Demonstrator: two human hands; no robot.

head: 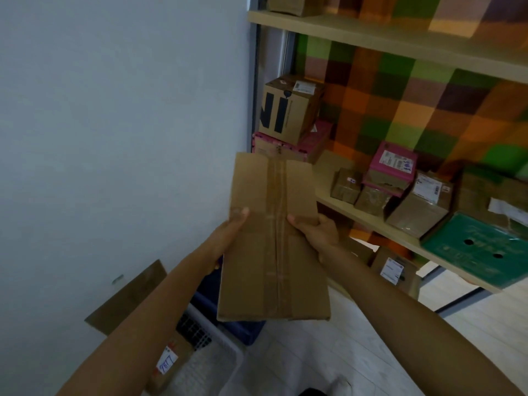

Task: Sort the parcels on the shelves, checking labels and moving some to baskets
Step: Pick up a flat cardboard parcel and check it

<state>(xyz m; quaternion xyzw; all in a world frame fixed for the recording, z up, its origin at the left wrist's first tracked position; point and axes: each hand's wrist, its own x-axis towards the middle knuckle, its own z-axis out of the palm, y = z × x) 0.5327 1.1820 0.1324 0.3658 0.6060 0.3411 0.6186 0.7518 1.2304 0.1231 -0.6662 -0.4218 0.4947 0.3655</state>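
Both hands, left point(228, 232) and right point(317, 232), pinch the box point(274, 238) by its edges; turning it could let it slip.

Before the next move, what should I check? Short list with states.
1. Left hand grip on parcel: ok, thumb on the front face near the left edge.
2. Right hand grip: ok, thumb on the front face near the right edge.
3. Label readable: not ok, the face towards the camera shows only tape.
4. White basket within reach below: ok, it sits under the arms.
5. Room in blue basket: cannot tell, the parcel hides most of it.
6. Free spot on shelf: ok, bare board left of the small boxes.
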